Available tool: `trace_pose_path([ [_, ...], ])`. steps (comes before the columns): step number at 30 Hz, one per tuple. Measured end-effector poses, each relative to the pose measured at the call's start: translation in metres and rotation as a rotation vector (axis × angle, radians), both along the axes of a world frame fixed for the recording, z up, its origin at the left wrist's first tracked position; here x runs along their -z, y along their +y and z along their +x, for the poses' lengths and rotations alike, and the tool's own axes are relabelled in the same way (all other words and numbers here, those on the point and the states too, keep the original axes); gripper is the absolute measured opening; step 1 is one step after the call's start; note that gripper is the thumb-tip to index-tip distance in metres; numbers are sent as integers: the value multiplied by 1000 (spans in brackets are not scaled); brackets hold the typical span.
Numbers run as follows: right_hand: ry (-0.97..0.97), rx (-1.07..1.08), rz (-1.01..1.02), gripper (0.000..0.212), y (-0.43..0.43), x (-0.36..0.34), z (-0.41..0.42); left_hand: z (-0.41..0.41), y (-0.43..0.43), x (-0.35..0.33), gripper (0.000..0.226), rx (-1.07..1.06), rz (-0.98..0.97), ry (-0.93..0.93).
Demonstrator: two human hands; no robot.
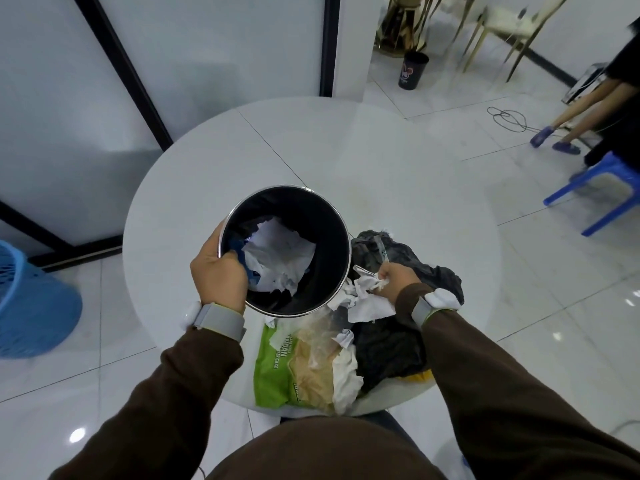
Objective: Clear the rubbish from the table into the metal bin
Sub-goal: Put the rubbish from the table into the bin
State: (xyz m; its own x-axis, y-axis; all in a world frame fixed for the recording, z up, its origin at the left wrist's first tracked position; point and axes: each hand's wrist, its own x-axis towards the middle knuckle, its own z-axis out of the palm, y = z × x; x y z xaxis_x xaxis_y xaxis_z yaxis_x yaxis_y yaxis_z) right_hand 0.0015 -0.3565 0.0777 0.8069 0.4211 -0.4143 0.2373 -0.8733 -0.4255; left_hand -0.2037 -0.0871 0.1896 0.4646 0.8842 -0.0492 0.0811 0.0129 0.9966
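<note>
**Gripping the metal bin [334, 237] and a wad of paper [363, 299] over the white table [311, 150]**

Head view, looking down. The bin sits over the near half of the round table, left of the rubbish heap. Its open mouth faces up and towards the viewer, so the camera looks almost straight along its long axis, from the bright rim down the dark inner wall. Whether its base rests on the tabletop cannot be told. Inside lie crumpled white sheets [280, 258] and something blue [239, 256].

The left hand [218, 275] grips the bin's near-left rim, its fingers curled over the edge and dipping inside. The right hand [394, 278] is closed, with the fingers pinching the wad of crumpled white paper, which lies just beside the bin's near-right rim, outside it.

The remaining rubbish is heaped at the table's near edge, under and between the forearms:
- a black plastic bag [391, 348], beneath the right hand and wrist;
- a green food packet [273, 368], overhanging the edge;
- a clear wrapper [318, 344] on top of the packet;
- more white paper [346, 375] between the packet and the bag.

Both arms wear brown sleeves, and each wrist carries a grey strap with a white unit. On the tiled floor stand a blue basket [31, 306] at left, a blue stool [595, 188] at right and a small black bin [412, 69] at the far side.
</note>
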Motion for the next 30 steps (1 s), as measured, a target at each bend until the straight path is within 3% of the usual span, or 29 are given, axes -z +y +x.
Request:
trace_pose_path([
  [11, -327, 104, 584, 40, 13, -92, -31, -5, -2, -3, 66, 22, 10, 0],
  [14, -400, -80, 693, 42, 34, -125, -46, -8, -4, -10, 65, 13, 12, -12],
  [18, -308, -376, 830, 52, 70, -152, -75, -14, -3, -18, 66, -3, 16, -20],
  [24, -271, -707, 643, 41, 127, -152, -105, -22, -1, -19, 60, -23, 38, 7],
  [27, -202, -730, 340, 25, 157, -140, -108, -26, 1, -20, 59, -37, 60, 3],
  [28, -193, -706, 209, 27, 167, -133, -108, -28, 1, -20, 61, -38, 54, -1],
  [30, -208, -665, 20, 77, 178, -123, -105, -31, 1, -20, 64, -35, 49, 0],
])
